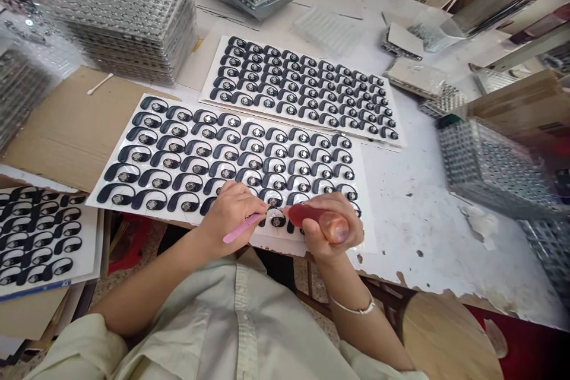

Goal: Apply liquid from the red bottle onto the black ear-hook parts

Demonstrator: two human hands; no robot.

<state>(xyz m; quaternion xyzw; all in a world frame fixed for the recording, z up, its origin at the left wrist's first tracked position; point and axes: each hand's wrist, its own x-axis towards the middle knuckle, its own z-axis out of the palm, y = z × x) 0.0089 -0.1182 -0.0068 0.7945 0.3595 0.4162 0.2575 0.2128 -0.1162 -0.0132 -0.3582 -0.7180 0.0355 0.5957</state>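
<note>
Working apparently at the front pieces (278,221) on the near sheet (114,160), left hand (234,214) clasps a stick (243,229) and right hand (327,251) a bottle (307,214), tips close together, so the next move likely calls for steadiness.

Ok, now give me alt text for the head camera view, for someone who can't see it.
A person's left hand holds a pink stick and their right hand a red bottle-like object over a white sheet with rows of black curved pieces. A similar sheet lies beyond, with stacked clear trays at upper left.
</note>
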